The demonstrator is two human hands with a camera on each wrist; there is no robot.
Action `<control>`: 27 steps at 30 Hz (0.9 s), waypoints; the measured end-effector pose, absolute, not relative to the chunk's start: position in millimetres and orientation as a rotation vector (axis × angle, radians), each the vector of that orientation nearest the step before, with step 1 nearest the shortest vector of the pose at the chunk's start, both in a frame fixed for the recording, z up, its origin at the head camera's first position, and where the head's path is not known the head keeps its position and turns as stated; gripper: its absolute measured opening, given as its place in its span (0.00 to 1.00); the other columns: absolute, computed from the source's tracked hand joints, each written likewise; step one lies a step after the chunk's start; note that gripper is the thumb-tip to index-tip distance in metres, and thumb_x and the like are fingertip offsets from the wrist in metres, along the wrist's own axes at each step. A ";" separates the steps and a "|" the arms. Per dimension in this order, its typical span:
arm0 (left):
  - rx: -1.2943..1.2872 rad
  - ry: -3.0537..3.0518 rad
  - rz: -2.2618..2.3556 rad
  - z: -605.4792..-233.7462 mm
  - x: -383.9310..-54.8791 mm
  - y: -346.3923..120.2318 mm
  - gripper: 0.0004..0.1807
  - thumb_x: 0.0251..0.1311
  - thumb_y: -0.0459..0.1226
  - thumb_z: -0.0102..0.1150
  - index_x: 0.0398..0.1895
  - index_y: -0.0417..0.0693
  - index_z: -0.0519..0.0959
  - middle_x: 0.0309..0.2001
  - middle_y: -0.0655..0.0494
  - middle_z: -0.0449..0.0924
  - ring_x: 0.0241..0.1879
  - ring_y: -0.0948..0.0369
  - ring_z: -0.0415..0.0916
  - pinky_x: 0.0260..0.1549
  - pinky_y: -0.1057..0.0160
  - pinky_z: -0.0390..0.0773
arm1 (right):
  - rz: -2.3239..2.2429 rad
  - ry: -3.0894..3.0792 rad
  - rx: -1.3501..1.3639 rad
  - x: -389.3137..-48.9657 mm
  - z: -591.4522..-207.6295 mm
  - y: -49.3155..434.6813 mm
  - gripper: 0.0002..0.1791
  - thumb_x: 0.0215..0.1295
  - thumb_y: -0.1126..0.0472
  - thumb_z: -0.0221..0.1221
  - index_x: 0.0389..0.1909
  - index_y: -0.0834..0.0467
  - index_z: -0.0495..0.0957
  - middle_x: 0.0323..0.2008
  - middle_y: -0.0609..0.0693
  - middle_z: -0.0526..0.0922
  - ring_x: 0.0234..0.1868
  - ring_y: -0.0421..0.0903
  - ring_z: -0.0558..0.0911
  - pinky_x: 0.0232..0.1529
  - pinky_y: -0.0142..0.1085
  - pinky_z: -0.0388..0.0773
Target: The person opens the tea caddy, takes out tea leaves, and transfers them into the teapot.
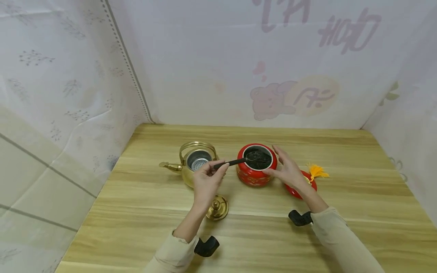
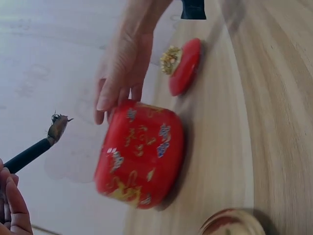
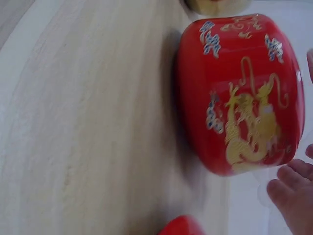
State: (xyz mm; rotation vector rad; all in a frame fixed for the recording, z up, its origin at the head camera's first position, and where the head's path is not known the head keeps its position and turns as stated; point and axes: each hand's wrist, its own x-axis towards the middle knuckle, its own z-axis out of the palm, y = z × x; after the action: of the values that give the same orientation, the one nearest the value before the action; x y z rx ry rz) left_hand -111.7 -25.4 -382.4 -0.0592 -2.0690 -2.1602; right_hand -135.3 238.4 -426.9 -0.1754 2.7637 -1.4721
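My left hand (image 1: 206,185) pinches the dark handle of a small spoon (image 1: 231,163) between thumb and fingers. The spoon's bowl is over the mouth of a red jar (image 1: 253,177), and in the left wrist view it carries a few dark tea leaves (image 2: 57,119). Inside the jar lies a heap of dark tea leaves (image 1: 261,161). Gold dragon decoration shows on its side in the right wrist view. Spread around the jar's right side, my right hand (image 1: 289,171) has its thumb and fingertips at the rim, the fingers fairly straight.
Left of the jar stands a brass teapot (image 1: 187,176), lidless, with a metal strainer (image 1: 199,163) inside and its spout to the left. Its brass lid (image 1: 218,208) lies in front. The jar's red lid (image 1: 294,192) with a yellow tassel (image 1: 318,171) lies partly under the right wrist.
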 end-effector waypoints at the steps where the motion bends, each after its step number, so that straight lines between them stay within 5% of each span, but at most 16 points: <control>1: -0.060 -2.065 -2.156 -380.4 -109.7 -29.1 0.12 0.51 0.35 0.69 0.37 0.36 0.83 0.23 0.56 0.79 0.21 0.67 0.73 0.19 0.76 0.70 | -1.489 2.779 -0.182 -135.1 -425.2 237.2 0.52 0.51 0.53 0.70 0.73 0.59 0.50 0.72 0.61 0.51 0.71 0.60 0.55 0.67 0.53 0.57; 11: 0.023 -2.005 -2.133 -366.7 -91.6 -75.7 0.10 0.52 0.31 0.67 0.37 0.35 0.82 0.24 0.61 0.81 0.23 0.68 0.76 0.24 0.74 0.77 | -1.668 2.964 -0.463 -139.5 -411.5 203.9 0.37 0.51 0.66 0.69 0.63 0.66 0.67 0.61 0.63 0.70 0.62 0.58 0.70 0.58 0.51 0.70; 27: 0.138 -1.974 -1.939 -364.9 -82.7 -140.2 0.11 0.53 0.30 0.66 0.37 0.29 0.81 0.23 0.60 0.81 0.21 0.68 0.76 0.25 0.74 0.77 | -1.578 2.681 -0.621 -159.4 -411.6 117.2 0.45 0.51 0.60 0.70 0.68 0.65 0.59 0.67 0.60 0.65 0.67 0.53 0.65 0.64 0.41 0.66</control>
State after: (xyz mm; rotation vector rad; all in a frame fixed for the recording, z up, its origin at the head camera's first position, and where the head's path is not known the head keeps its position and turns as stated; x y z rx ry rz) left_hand -82.7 -140.2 -364.9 0.1382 -1.9735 -1.9392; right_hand -159.4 117.2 -411.6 -0.6208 2.6812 -1.5781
